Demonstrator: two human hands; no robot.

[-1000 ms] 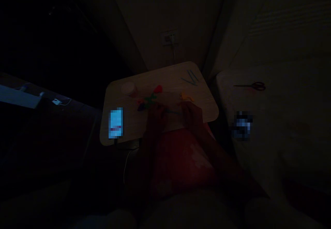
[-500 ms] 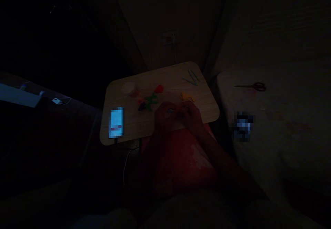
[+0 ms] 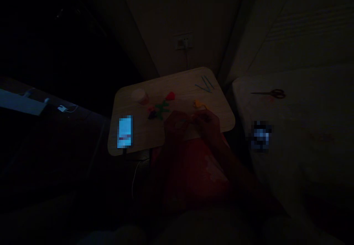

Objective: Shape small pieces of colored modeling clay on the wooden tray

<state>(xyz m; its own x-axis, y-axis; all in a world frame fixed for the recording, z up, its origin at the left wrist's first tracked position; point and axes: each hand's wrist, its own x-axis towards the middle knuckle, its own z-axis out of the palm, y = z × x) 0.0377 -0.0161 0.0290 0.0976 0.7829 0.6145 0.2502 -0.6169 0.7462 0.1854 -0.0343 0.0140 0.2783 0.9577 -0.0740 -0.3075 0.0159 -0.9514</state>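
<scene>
The scene is very dark. My left hand is closed round a thin blue-green stick, a short piece of which shows between my hands. Close beside it, my right hand is pinched at the stick's other end; a small orange-red bit seems to show at its fingertips, too dim to name. Just beyond the right hand lies a yellow piece of modelling-clay-like material. Left of my left hand are green branched pieces, a red lump and a dark purple lump.
On the small wooden table stand a round lidded tub and a lit phone. Several thin blue-green sticks lie at the far right corner. Scissors rest on the pale surface to the right. A wall socket is behind.
My hands have come closer together along the stick, with the left moving right, so less of the stick shows. Since half a second ago, the right hand has shifted slightly right.
</scene>
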